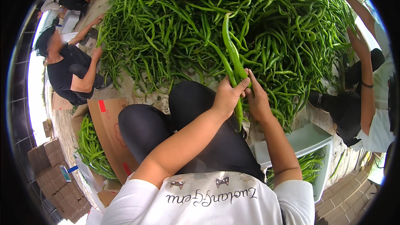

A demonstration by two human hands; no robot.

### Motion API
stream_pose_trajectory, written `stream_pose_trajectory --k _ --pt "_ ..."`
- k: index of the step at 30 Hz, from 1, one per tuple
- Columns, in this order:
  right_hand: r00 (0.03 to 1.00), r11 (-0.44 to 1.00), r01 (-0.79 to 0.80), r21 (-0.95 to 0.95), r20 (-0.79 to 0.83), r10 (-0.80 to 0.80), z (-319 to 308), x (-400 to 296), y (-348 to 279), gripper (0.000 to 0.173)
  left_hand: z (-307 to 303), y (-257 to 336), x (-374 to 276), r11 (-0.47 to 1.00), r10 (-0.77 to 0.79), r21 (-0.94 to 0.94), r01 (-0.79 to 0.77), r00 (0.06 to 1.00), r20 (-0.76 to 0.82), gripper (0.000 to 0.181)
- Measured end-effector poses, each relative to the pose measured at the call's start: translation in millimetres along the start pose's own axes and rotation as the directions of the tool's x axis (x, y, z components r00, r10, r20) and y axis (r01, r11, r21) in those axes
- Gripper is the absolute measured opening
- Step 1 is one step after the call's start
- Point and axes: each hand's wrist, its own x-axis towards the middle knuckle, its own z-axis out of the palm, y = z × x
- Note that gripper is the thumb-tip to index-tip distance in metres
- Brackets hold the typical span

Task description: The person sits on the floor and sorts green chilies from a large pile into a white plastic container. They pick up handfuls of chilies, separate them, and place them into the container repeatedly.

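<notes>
Two long green chili peppers are between my hands, above the near edge of a large heap of similar peppers (pixel 175 28). My left hand (pixel 229 95) grips them, thumb across the top. One thick pepper (pixel 232 48) points up and away over the heap. A thinner pepper (pixel 223 57) passes through the left hand, and a green tip hangs below the palm. My right hand (pixel 257 101) holds the lower end of the thick pepper, its fingers nearly straight and close to the left thumb. That lower end is partly hidden by my fingers.
A cardboard box (pixel 109 131) of peppers stands at my left, and a white foam box (pixel 325 165) with peppers at my right. People work at the left (pixel 68 65) and right (pixel 368 109) of the heap. Flattened cardboard stacks (pixel 56 178) lie behind.
</notes>
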Motion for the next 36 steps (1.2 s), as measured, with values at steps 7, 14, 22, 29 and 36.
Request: stream_pose_trajectory --k 7,14,22,29,36 --pt "0.812 0.781 -0.509 -0.361 -0.502 0.297 -50.9 96.3 229.7 0.077 -2.5 15.3 -4.3 0.956 0.289 -0.024 -0.292 0.953 -0.085 0.022" --pt "0.539 0.399 -0.837 -0.375 -0.431 0.724 -35.8 171.2 195.4 0.107 -5.5 20.1 -6.8 0.932 0.353 -0.171 -0.319 0.906 0.232 0.027" --pt "0.812 0.794 -0.583 -0.174 -0.078 0.579 -80.4 142.7 166.1 0.078 -23.1 49.7 -13.9 0.889 0.151 -0.446 -0.108 0.987 0.062 0.029" --pt "0.819 0.756 -0.531 0.383 0.004 0.573 -110.7 37.5 30.6 0.064 -100.8 221.7 -92.6 0.918 0.367 -0.012 -0.396 0.86 -0.356 0.036" --pt "0.789 0.668 -0.523 0.53 0.004 0.615 -78.6 -51.8 -66.9 0.051 -289.2 322.0 -288.9 0.857 0.512 0.398 -0.328 0.453 -0.729 0.032"
